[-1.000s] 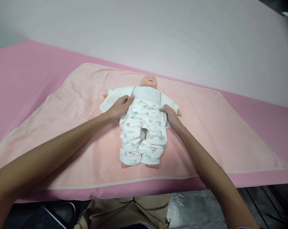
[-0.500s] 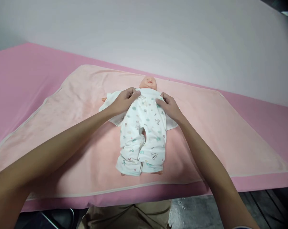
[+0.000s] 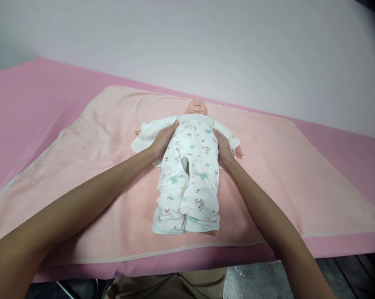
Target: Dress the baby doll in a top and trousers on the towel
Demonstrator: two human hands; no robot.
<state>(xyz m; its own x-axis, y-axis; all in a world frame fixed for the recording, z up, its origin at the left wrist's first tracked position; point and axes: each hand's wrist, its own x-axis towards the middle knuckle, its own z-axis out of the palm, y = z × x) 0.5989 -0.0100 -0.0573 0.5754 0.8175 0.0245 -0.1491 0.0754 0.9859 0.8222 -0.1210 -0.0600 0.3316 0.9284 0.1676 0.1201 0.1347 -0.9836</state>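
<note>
Doll is lying on its back on a pink blanket, printed pants pulled chest-high. Left hand and right hand press its sides; can't tell if either grip's pinching cloth.

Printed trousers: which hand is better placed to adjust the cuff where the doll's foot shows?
Right, probably. The right hand rests along the same side of the printed trousers as that cuff and the foot; the left hand lies on the opposite side and would likely have to reach across.
</note>
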